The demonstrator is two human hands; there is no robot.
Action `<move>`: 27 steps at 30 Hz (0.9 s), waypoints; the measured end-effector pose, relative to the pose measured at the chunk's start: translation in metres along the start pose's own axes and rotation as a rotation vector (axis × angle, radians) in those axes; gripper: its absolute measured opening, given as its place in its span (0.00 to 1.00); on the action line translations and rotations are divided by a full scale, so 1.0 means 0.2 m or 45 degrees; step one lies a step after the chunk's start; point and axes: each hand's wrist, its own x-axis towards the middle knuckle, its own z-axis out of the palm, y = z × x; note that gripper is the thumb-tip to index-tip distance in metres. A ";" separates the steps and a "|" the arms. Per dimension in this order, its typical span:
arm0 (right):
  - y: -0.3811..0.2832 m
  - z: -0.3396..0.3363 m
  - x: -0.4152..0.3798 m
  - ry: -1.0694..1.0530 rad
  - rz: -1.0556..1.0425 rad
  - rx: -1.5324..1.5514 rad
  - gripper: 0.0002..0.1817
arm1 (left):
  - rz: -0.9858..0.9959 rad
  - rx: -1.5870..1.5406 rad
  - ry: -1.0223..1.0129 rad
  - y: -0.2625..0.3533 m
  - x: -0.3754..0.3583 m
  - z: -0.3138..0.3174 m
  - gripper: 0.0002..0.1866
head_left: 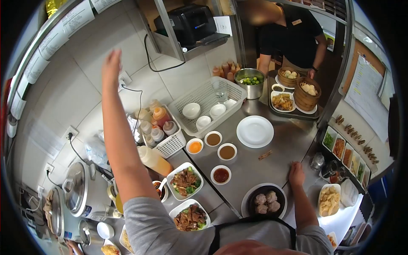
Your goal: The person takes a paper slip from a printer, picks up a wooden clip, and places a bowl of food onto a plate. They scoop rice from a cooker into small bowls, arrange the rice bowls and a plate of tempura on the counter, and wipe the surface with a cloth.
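Black bowl of dumplings [265, 201] nearest, at counter edge. Right hand [296, 173] flat on steel counter [272, 159] just beside it, fingers spread, holding nothing. Left hand [111, 63] raised high toward tiled wall, open, empty. Sauce dishes [221, 174], white plate [254, 131], meat plates [185, 181] between. Another person [293, 34] at bamboo steamers [307, 91] across counter.

We see a white plate [255, 131] in the middle, four sauce bowls [220, 174] near it, and bamboo steamers [307, 94] on a tray at upper right.
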 end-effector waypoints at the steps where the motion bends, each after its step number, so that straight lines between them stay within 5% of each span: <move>1: 0.00 0.00 0.00 -0.008 0.007 0.009 0.06 | 0.044 -0.381 0.066 0.23 -0.02 0.08 0.40; 3: 0.00 0.00 0.00 -0.020 0.032 0.023 0.06 | 0.042 -0.848 0.181 0.51 0.08 0.17 0.43; 6: 0.04 0.02 -0.01 0.040 -0.013 0.077 0.05 | -0.021 -1.078 0.412 0.72 0.19 0.27 0.34; 12: 0.04 0.01 0.00 0.022 0.025 0.162 0.04 | -0.020 -0.905 0.044 0.74 0.22 0.60 0.11; 25: 0.04 0.02 0.00 0.122 -0.021 0.237 0.03 | -0.018 -0.920 0.306 0.89 0.32 0.85 0.10; 27: 0.03 0.01 0.00 0.102 -0.020 0.249 0.03 | 0.010 -0.911 0.157 0.86 0.35 0.82 0.12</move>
